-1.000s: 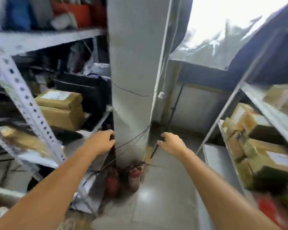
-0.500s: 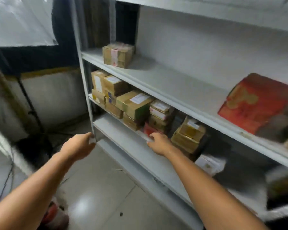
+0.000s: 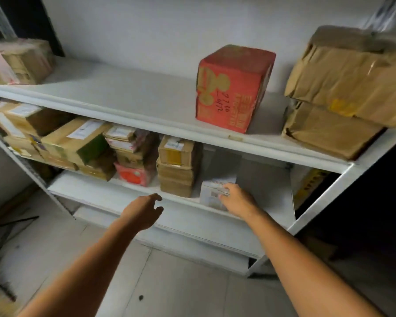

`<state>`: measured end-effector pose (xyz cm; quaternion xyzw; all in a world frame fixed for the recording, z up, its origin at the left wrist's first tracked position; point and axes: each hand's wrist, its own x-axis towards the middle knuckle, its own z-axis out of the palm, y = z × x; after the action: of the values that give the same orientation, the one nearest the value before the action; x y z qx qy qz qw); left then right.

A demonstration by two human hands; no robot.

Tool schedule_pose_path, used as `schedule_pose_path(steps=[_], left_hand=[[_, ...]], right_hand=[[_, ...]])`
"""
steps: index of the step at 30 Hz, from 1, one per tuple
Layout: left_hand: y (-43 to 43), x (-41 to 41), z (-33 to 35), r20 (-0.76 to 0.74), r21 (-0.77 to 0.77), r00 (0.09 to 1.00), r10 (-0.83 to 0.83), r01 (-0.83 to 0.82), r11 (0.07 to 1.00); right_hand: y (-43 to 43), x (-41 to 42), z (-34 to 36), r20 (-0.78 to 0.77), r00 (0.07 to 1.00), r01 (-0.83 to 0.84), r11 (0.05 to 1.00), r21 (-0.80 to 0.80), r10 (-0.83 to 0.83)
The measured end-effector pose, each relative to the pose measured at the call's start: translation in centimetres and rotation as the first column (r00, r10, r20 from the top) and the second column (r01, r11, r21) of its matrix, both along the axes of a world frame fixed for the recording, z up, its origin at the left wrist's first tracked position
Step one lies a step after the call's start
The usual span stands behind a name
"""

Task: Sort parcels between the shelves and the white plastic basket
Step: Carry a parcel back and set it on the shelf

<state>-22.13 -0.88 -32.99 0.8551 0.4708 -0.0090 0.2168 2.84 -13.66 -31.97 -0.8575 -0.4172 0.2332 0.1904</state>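
Fingers (image 3: pixel 228 187) of the right hand (image 3: pixel 237 201) lie on a small white labelled cardboard parcel (image 3: pixel 212 191) on the lower white metal shelf (image 3: pixel 114 191); whether they grip it is unclear. Left hand (image 3: pixel 144 209) hovers loosely open, holding nothing, before that shelf's edge.

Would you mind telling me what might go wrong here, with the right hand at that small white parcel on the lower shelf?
1. The white parcel stands close beside the stack of brown boxes; dragging it out could nudge that uneven stack.
2. The right hand meets only the parcel's top front edge, and its grip is blurred. The parcel may slip, and the open left hand hangs apart from it, giving no support.
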Motion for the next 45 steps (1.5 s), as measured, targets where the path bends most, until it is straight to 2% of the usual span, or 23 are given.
schedule_pose_path(steps=[5, 8, 12, 16, 19, 22, 26, 30, 34, 39, 42, 45], left_hand=[[1.3, 8.1, -3.9, 0.064, -0.004, 0.991, -0.118, 0.119, 0.993], [2.8, 12.2, -6.2, 0.182, 0.015, 0.966, -0.183, 0.183, 0.983], [4.2, 16.4, -9.1, 0.302, -0.074, 0.947, -0.11, 0.138, 0.988], [4.9, 18.8, -11.5, 0.405, -0.267, 0.914, -0.036, 0.156, 0.951], [5.6, 19.5, -12.3, 0.54, -0.488, 0.831, 0.136, 0.177, 0.854], [5.9, 19.3, -12.2, 0.596, -0.575, 0.775, 0.211, 0.228, 0.786], [4.7, 17.9, -10.4, 0.621, -0.654, 0.733, 0.277, 0.289, 0.699], [2.2, 15.4, -7.2, 0.62, -0.675, 0.73, 0.287, 0.31, 0.669], [-1.8, 11.8, -3.7, 0.601, -0.718, 0.718, 0.351, 0.293, 0.632], [-6.5, 6.8, -1.1, 0.549, -0.782, 0.726, 0.414, 0.273, 0.56], [-9.1, 4.7, -0.8, 0.572, -0.768, 0.684, 0.452, 0.254, 0.587], [-11.4, 2.8, -0.5, 0.592, -0.742, 0.618, 0.517, 0.169, 0.648]], right_hand=[[1.5, 5.4, -3.4, 0.0, 0.994, 0.109, 0.993, 0.036, -0.109], [3.8, 7.8, -5.5, -0.015, 0.985, 0.17, 0.981, 0.098, -0.17], [6.9, 10.3, -8.4, -0.052, 0.963, 0.268, 0.954, 0.137, -0.263], [8.6, 11.5, -10.8, -0.215, 0.919, 0.364, 0.922, 0.131, -0.331], [9.3, 11.8, -12.3, -0.441, 0.831, 0.445, 0.881, 0.16, -0.34], [9.0, 11.2, -12.9, -0.591, 0.74, 0.53, 0.819, 0.218, -0.321], [7.2, 9.4, -11.3, -0.625, 0.72, 0.573, 0.766, 0.291, -0.302], [4.2, 6.6, -8.3, -0.642, 0.712, 0.593, 0.734, 0.332, -0.284], [0.4, 2.8, -5.3, -0.65, 0.703, 0.592, 0.743, 0.311, -0.288], [-4.4, -1.7, -3.4, -0.634, 0.738, 0.521, 0.792, 0.318, -0.231], [-6.6, -4.1, -2.7, -0.628, 0.764, 0.452, 0.816, 0.36, -0.146], [-8.5, -6.1, -1.9, -0.618, 0.784, 0.374, 0.833, 0.407, -0.05]])
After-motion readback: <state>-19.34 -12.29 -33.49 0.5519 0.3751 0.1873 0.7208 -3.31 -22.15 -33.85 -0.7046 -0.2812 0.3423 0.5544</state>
